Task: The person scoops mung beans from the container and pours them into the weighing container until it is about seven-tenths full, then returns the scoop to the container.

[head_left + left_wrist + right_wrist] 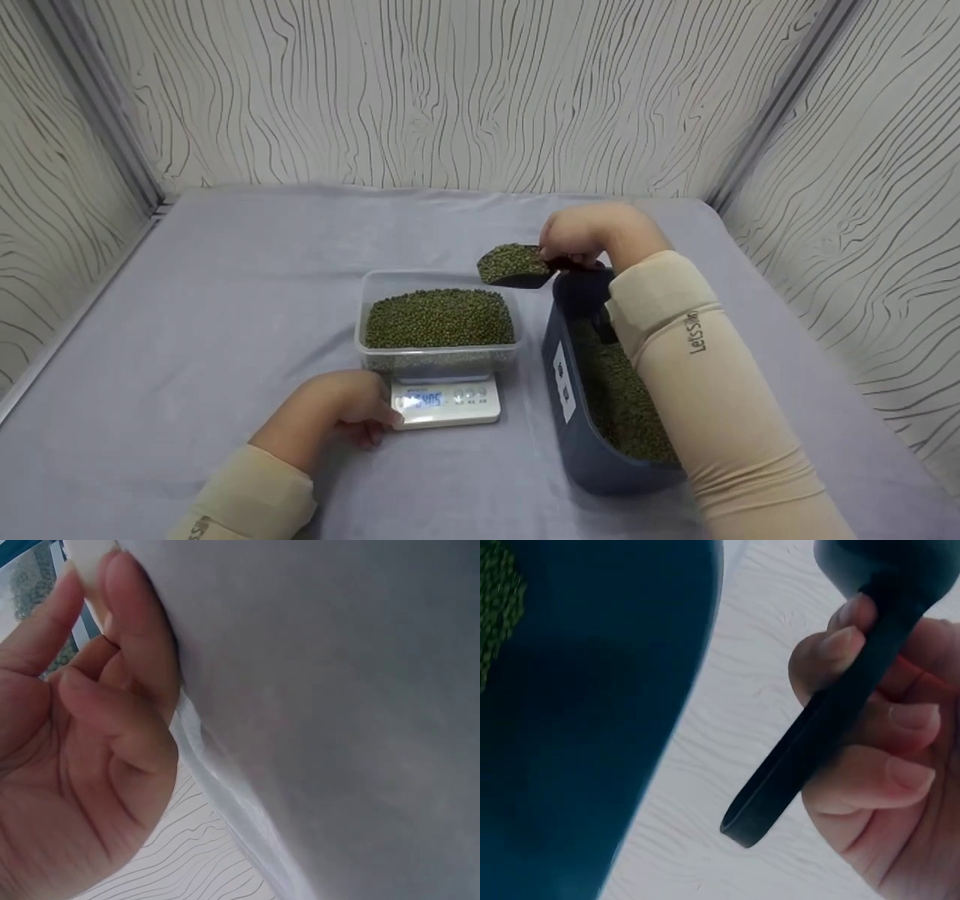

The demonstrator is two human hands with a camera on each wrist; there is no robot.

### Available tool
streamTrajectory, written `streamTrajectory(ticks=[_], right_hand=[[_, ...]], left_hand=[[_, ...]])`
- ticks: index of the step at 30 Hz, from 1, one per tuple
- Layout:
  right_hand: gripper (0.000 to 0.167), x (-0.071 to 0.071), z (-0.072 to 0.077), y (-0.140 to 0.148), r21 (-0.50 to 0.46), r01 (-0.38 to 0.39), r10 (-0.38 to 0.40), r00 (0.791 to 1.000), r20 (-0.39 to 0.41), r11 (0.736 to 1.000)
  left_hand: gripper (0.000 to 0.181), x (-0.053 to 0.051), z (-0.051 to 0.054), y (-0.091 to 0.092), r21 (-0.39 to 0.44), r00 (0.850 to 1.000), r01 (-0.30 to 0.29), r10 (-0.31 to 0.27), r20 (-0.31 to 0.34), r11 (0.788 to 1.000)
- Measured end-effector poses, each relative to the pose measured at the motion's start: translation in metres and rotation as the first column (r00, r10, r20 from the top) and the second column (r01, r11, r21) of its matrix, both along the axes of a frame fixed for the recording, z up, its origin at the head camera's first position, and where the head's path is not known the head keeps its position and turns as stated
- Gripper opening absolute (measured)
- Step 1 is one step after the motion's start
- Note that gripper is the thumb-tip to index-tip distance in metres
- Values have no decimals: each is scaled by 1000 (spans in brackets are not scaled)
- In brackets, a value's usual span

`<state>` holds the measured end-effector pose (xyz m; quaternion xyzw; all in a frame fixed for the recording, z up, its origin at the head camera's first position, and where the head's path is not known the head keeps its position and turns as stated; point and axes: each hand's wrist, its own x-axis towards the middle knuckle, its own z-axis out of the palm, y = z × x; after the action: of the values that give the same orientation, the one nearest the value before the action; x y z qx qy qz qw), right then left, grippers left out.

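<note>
My right hand (592, 231) grips the dark handle (832, 720) of a scoop (525, 280), which is heaped with green mung beans (514, 260). The scoop is held in the air between a clear plastic container (437, 350) and a dark blue bin (566, 442). Mung beans fill much of the clear container, which stands on a white kitchen scale (450, 412) with a lit display. At the scale's front left corner my left hand (349, 401) pinches the edge between thumb and finger. In the left wrist view, the hand (90, 712) covers part of that edge.
More mung beans (626, 397) lie inside the blue bin, partly hidden by my right forearm. A white label (564, 382) is on the bin's left side. A grey-lilac cloth (247, 277) covers the table, and patterned panels (450, 90) surround it at the back and sides.
</note>
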<state>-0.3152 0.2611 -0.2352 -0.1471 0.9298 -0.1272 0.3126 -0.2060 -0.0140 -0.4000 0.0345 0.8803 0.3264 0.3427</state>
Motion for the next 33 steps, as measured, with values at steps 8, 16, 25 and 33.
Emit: streamTrajectory(ticks=[8, 16, 25, 33], right_hand=[[29, 6, -8, -37, 175, -155, 193, 955, -224, 972], [30, 18, -8, -65, 288, -146, 234, 925, -300, 946], [27, 30, -5, -82, 377, -33, 210, 875, -437, 925], [10, 43, -3, -100, 408, -21, 251, 817, -520, 913]], left_hand=[[18, -1, 1, 2, 0, 1000, 12, -12, -2, 1000], [17, -1, 0, 0, 20, 1000, -5, 5, 12, 1000], [16, -1, -1, 0, 38, 999, -25, 24, 23, 999], [15, 0, -1, 0, 52, 998, -54, 52, 42, 997]])
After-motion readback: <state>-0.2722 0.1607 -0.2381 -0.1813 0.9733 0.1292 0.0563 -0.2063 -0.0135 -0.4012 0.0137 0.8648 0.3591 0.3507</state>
